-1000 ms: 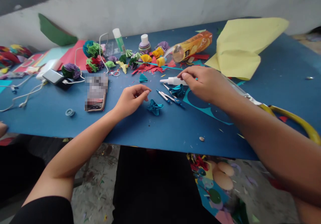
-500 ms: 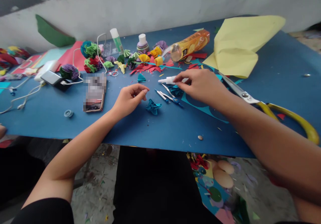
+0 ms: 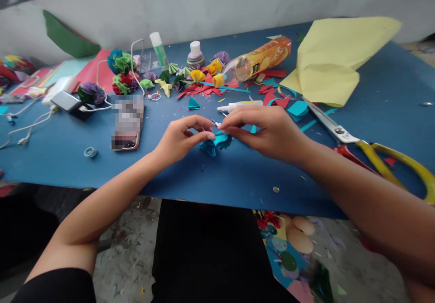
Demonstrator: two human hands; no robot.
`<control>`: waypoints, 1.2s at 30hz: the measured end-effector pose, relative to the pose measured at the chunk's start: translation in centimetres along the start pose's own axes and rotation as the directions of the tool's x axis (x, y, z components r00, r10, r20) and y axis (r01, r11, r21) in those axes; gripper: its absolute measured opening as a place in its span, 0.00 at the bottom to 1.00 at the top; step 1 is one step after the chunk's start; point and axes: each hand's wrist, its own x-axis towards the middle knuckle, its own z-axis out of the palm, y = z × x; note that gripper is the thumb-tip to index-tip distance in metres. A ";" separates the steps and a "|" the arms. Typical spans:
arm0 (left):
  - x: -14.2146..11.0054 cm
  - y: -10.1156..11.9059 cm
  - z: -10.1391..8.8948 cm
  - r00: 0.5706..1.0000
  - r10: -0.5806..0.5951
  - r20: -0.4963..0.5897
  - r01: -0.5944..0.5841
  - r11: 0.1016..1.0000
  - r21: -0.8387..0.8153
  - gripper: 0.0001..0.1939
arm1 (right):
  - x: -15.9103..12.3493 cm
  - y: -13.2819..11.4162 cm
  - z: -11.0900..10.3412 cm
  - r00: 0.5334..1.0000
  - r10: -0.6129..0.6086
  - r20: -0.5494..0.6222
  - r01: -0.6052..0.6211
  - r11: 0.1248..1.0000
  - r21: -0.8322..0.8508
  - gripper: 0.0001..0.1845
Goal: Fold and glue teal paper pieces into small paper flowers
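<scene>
My right hand (image 3: 268, 128) pinches a piece of folded blue paper (image 3: 223, 141), its pleats fanned below my fingertips. My left hand (image 3: 185, 135) meets it from the other side, thumb and forefinger at the paper's left edge, the other fingers curled. Just under them, a second folded blue paper (image 3: 208, 148) lies on the table, partly covered. Behind my right hand lies a white glue tube (image 3: 234, 107) with a narrow nozzle. The metal drawing compass is mostly hidden by my fingers. A small blue folded piece (image 3: 193, 103) lies beyond my left hand.
Large scissors (image 3: 340, 132) with yellow handles lie by my right forearm. Yellow paper (image 3: 329, 63), an orange drink bottle (image 3: 254, 63), red scraps (image 3: 200, 89) and a glue stick (image 3: 159, 50) are farther back. To the left are a phone (image 3: 127, 122), cables and paper flowers (image 3: 124, 63).
My right hand has moved from the glue tube toward my left hand and now holds a folded blue paper. The tube stays on the table. My left hand has shifted slightly right.
</scene>
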 end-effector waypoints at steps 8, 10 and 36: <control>-0.6 0.7 0.2 0.983 0.135 0.128 -0.148 0.985 0.094 0.16 | -0.6 -1.6 1.7 0.999 -0.020 -0.045 0.024 0.996 0.082 0.05; -0.7 0.7 0.2 0.975 0.215 0.055 -0.218 0.974 0.065 0.15 | -0.7 -1.8 1.9 0.993 0.076 -0.089 -0.066 0.991 0.113 0.09; -1.4 1.1 0.3 0.989 -0.071 0.132 0.085 0.991 -0.103 0.08 | -0.3 -2.3 1.6 0.967 0.224 -0.119 -0.212 0.972 0.106 0.03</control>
